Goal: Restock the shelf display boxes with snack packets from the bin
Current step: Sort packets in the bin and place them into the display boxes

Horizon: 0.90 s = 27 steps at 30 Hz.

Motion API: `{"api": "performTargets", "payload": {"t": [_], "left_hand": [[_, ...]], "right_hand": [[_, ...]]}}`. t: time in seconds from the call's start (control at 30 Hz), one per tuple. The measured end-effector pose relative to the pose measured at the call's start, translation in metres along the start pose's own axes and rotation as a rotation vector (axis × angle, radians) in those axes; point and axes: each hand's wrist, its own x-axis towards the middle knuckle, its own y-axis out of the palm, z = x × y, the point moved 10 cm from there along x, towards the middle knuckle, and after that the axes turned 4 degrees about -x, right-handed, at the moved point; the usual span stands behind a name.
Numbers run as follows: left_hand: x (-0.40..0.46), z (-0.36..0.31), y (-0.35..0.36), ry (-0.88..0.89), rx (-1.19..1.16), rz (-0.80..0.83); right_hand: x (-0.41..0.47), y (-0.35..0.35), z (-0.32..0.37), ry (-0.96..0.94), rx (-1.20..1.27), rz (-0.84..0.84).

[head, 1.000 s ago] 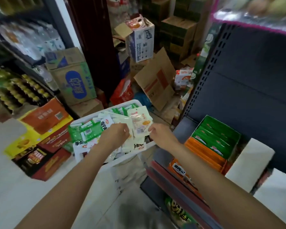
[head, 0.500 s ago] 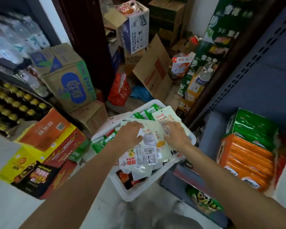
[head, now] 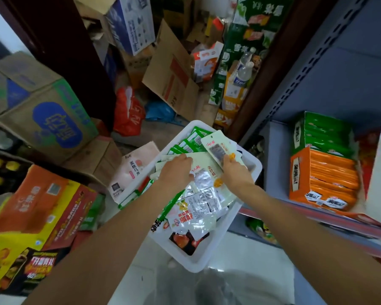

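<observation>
While the right hand [head: 237,175] pinches a light, limp, slippery packet [head: 220,148] at the bin's [head: 209,264] far edge, the left hand [head: 176,172] grips another; hold edges.

Two bare forearms, no sleeves in view; left hand [head: 176,172] and right hand [head: 237,176] without gloves, rings or watch

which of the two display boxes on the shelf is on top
The green display box is on top; it sits on the orange display box.
</observation>
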Motion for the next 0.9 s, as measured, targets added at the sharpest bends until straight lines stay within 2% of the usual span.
{"api": "performTargets", "payload": {"t": [0.13, 0.23, 0.33, 0.43, 0.73, 0.9], "left_hand": [[0.008, 0.001, 0.003, -0.006, 0.057, -0.024], [0.014, 0.000, 0.013, -0.038, 0.119, -0.009], [0.020, 0.001, 0.017, -0.111, 0.134, 0.024], [0.025, 0.002, 0.019, -0.153, 0.083, 0.066], [0.033, 0.017, 0.001, -0.284, -0.181, -0.064], [0.027, 0.008, -0.019, -0.192, -0.271, -0.162]], "right_hand": [[-0.010, -0.021, -0.003, 0.000, 0.054, -0.067], [-0.019, -0.030, -0.017, 0.020, 0.246, -0.133], [-0.022, -0.019, -0.024, 0.034, 0.375, -0.091], [-0.022, -0.012, -0.023, 0.022, 0.395, -0.058], [-0.024, -0.010, -0.028, 0.045, 0.518, -0.020], [-0.027, -0.020, -0.029, 0.053, 0.562, -0.044]]}}
